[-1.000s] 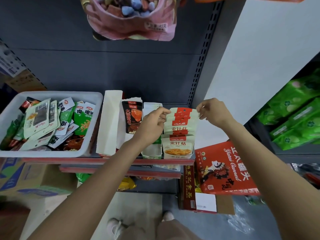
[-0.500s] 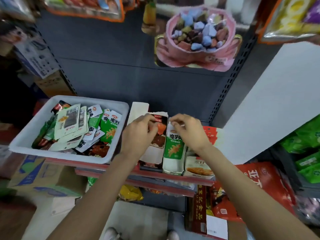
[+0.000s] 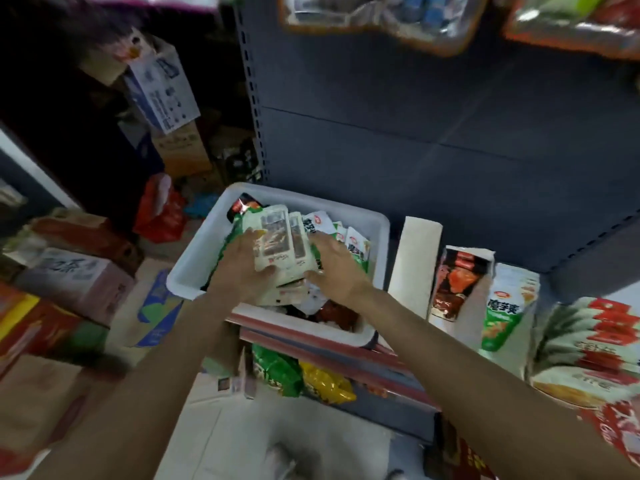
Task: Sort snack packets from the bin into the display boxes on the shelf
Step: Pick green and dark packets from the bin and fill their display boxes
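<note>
Crowding a dark shelf [image 3: 450, 140], white bin [image 3: 194, 268], stacked cartons [image 3: 72, 282] alongside.

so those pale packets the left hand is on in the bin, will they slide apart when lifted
Probably. The pale packets lie as a loose overlapping stack of flat, glossy pouches, so they may fan out. The left hand has only its thumb over them. They look thin and probably light, and may flop at the edges.

White bin [image 3: 378, 271], white-and-green packets [image 3: 277, 247], dark grey shelf back [image 3: 433, 133].
</note>
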The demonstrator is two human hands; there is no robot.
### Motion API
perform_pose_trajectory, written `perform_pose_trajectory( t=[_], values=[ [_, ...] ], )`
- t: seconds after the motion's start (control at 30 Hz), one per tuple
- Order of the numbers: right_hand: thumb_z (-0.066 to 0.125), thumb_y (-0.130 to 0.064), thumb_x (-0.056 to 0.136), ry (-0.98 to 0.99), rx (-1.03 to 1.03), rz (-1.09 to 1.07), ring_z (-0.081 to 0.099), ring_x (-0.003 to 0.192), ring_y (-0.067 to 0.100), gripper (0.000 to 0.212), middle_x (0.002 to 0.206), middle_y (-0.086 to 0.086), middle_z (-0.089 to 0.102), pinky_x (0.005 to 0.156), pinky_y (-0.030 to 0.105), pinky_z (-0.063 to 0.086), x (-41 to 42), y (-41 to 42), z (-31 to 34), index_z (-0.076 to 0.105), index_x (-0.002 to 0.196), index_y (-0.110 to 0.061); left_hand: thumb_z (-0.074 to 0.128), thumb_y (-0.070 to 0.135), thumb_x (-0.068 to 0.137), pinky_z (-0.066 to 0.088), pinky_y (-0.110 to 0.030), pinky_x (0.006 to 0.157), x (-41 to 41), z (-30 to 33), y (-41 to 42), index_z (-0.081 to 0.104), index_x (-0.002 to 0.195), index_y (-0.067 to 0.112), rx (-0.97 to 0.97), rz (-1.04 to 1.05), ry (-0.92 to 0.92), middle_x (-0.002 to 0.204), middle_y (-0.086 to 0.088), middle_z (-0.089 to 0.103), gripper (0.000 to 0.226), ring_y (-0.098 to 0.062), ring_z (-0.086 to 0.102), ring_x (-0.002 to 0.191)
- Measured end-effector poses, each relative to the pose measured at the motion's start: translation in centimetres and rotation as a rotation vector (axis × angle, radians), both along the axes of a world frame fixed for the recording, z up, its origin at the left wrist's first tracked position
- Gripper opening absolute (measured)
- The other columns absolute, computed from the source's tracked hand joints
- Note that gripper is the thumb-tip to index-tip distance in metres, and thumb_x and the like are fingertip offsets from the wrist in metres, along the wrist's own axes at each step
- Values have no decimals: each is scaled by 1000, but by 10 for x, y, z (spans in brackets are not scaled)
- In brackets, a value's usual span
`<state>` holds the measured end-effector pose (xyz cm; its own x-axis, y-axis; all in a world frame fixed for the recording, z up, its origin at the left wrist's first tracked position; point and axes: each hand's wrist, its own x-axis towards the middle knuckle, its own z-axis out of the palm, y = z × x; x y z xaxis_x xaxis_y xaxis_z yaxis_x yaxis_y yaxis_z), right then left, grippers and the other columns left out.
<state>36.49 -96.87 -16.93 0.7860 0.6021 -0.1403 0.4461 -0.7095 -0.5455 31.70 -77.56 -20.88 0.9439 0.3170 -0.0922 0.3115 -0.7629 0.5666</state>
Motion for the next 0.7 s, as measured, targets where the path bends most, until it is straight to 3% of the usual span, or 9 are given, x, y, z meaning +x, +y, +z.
perform_pose_trajectory(
  t=[0.1,0.2,0.33,0.43,0.5,0.57,0.63,0.7],
  values=[
    [57,-26,93,27,-89,60,2,146,17,81,159,1,-1,115,25,6,6,27,-12,2,152,-17,69,42,82,16,-38,117,7,-12,25,5,151,20,50,-217,149,159,0,0,97,-21,6,146],
    [56,-29,93,16,-155,78,-2,146,14,82,159,-1,-4,114,22,-1,13,40,-20,0,152,-16,68,51,80,15,-34,117,13,-12,32,-2,151,27,61,-303,217,159,7,-6,103,-15,2,146],
    [53,-32,94,-2,-261,93,6,145,13,75,159,-7,-3,112,19,4,14,48,-20,10,152,-15,70,50,77,15,-29,115,15,-11,34,8,152,23,117,-345,187,159,3,7,101,-16,10,145],
    [56,-24,92,-3,-234,79,16,143,12,71,158,-8,6,112,19,12,13,49,-18,17,151,-17,65,46,83,29,-39,113,7,-4,29,23,149,18,248,-361,129,154,-9,27,83,-26,28,139],
    [59,-17,89,17,-216,80,21,142,14,74,158,-6,13,112,22,17,14,48,-15,18,150,-19,54,34,94,47,-37,94,1,1,26,39,142,14,363,-452,66,134,-16,49,54,-30,51,121],
    [63,-9,84,53,-149,55,25,140,18,81,156,-2,21,112,24,20,16,44,-12,18,150,-22,48,12,95,47,-30,67,-6,10,24,46,132,12,536,-498,24,106,-14,63,37,-27,64,93],
    [66,-5,83,35,-34,28,25,140,18,78,154,0,24,110,23,22,18,36,-9,27,147,-25,47,2,91,43,-31,60,-10,19,23,46,132,15,524,-453,-9,91,-13,66,43,-24,63,74],
    [66,-10,85,-64,96,7,30,137,15,58,150,-1,33,105,19,24,17,28,-5,46,138,-23,44,2,91,46,-34,63,-13,29,18,51,129,16,374,-406,-82,86,-15,66,40,-25,59,69]
  ],
)
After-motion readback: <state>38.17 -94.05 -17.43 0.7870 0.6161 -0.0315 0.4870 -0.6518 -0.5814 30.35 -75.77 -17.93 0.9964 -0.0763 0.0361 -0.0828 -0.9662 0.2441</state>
